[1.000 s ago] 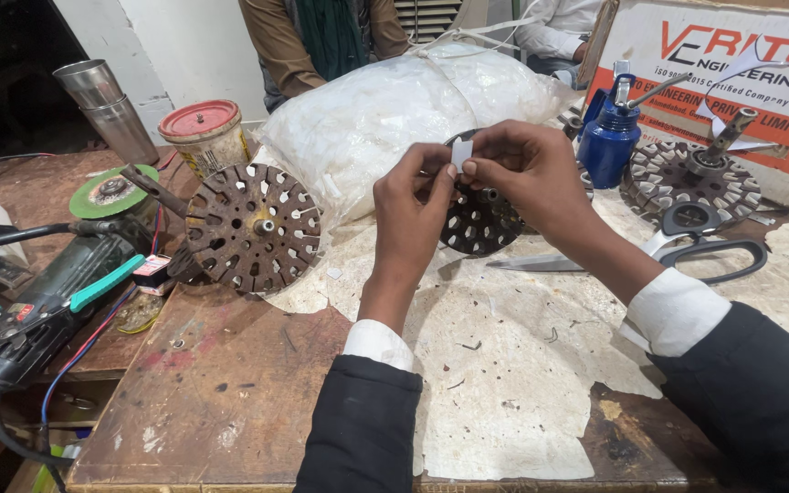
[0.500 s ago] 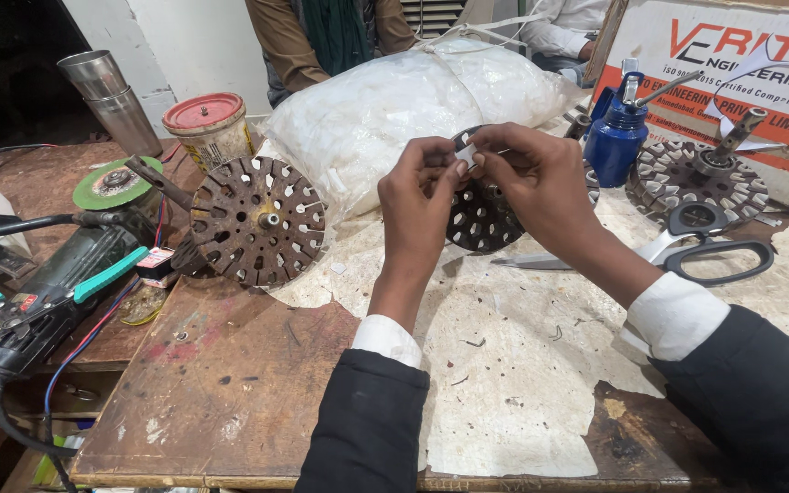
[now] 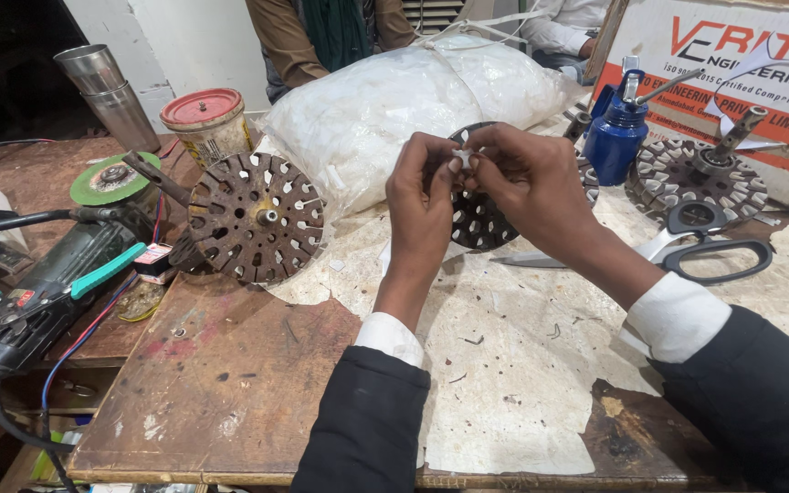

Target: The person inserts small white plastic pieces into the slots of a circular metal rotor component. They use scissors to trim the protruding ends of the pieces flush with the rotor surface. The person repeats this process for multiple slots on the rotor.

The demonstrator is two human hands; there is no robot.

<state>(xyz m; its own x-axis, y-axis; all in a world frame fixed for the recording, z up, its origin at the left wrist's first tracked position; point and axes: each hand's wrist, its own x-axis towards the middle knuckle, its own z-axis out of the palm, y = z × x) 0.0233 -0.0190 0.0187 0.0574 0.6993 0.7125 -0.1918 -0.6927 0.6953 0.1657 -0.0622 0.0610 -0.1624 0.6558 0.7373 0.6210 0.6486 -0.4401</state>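
My left hand and my right hand meet above the table, and their fingertips pinch a small white paper piece between them. Just behind and below the hands a dark slotted metal disc leans on the table, partly hidden by my fingers. A rusty slotted metal disc with a centre shaft stands tilted to the left of my left hand. Both my sleeves are dark with white cuffs.
A large white plastic bag lies behind the hands. Black-handled scissors lie to the right, near a blue oil can and a third slotted disc. An angle grinder, a red-lidded jar and steel cups stand at left. Two people sit across the table.
My hands have stayed together on the paper piece, with the fingers shifting slightly. The view has drifted a little.
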